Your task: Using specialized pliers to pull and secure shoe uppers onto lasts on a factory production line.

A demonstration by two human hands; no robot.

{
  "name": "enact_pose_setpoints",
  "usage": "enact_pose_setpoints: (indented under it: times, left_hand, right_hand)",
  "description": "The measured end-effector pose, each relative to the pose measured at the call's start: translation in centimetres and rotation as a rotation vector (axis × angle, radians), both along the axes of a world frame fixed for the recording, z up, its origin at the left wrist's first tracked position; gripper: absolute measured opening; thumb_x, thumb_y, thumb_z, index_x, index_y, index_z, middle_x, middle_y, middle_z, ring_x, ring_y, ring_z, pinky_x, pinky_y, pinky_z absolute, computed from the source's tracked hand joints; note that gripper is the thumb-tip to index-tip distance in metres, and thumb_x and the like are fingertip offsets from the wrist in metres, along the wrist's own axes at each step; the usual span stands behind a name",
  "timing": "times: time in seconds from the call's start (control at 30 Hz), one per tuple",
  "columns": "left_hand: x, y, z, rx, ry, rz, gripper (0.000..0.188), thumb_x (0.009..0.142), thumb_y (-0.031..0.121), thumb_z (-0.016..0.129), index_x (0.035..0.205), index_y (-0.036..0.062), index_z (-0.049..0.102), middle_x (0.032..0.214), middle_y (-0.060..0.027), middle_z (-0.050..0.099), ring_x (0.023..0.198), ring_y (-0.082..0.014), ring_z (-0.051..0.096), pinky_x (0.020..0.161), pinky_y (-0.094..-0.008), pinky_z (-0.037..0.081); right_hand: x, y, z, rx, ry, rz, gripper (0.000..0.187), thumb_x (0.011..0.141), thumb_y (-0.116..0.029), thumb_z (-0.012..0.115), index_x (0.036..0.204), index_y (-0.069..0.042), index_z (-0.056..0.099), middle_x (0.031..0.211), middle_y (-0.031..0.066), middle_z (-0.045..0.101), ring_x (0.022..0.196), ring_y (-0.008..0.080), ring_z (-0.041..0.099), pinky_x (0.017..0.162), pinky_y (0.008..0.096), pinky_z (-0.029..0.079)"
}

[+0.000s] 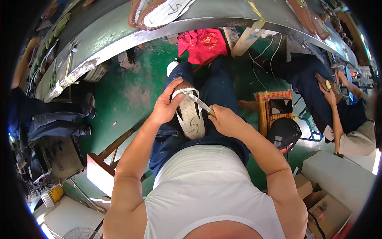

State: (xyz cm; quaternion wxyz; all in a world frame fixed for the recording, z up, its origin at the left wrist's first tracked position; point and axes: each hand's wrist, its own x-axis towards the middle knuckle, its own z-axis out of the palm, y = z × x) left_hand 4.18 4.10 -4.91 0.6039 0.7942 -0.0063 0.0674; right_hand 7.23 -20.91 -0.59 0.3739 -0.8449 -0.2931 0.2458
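Observation:
A brown shoe lies bottom up across my thighs. Its pale underside carries a dark handwritten mark, and a whitish strip of material edges it. At its far end my left hand grips the shoe, fingers wrapped round the side and thumb over the edge. My right hand is closed around a silver metal hand tool with a yellowish handle. The tool's head rests at the shoe's far rim, close to my left thumb. Its exact kind is hard to make out.
A metal-edged bench curves across the far side, with pale-bottomed shoes on it. A red garment hangs below. At right are a woven seat, a black rounded object and a co-worker holding a shoe. Another person's legs show left.

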Motion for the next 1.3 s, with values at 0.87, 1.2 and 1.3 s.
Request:
enact_pose_setpoints:
  times: [0.87, 1.2, 1.3]
  left_hand:
    - [-2.6, -1.0, 0.3, -0.251, 0.420, 0.160, 0.041, 0.090, 0.010, 0.056, 0.126, -0.0075, 0.054, 0.114, -0.0154, 0.066, 0.105, -0.0202, 0.062, 0.094, -0.0328, 0.048]
    - [-2.9, -5.3, -0.1, -0.291, 0.423, -0.015, 0.072, 0.076, -0.009, 0.047, 0.146, 0.0050, 0.042, 0.122, -0.0154, 0.064, 0.112, -0.0195, 0.061, 0.098, -0.0305, 0.046]
    - [-0.9, -5.2, 1.7, -0.368, 0.551, -0.138, 0.077, 0.074, -0.011, 0.049, 0.148, 0.0055, 0.039, 0.127, -0.0111, 0.060, 0.116, -0.0191, 0.058, 0.101, -0.0304, 0.044]
  right_hand:
    - [1.1, 0.1, -0.7, 0.082, 0.083, -0.292, 0.051, 0.084, -0.043, 0.074, 0.095, 0.003, 0.056, 0.076, 0.0133, 0.065, 0.072, 0.0246, 0.066, 0.069, 0.0352, 0.052]
    - [-0.2, -0.8, -4.4, 0.106, 0.520, -0.337, 0.037, 0.084, -0.015, 0.068, 0.109, 0.007, 0.052, 0.081, 0.0116, 0.065, 0.060, 0.0156, 0.065, 0.050, 0.0305, 0.051]
    - [1.3, -2.7, -3.8, 0.081, 0.562, -0.255, 0.028, 0.084, -0.011, 0.065, 0.105, 0.005, 0.055, 0.076, 0.0081, 0.064, 0.061, 0.0154, 0.064, 0.054, 0.0296, 0.051]
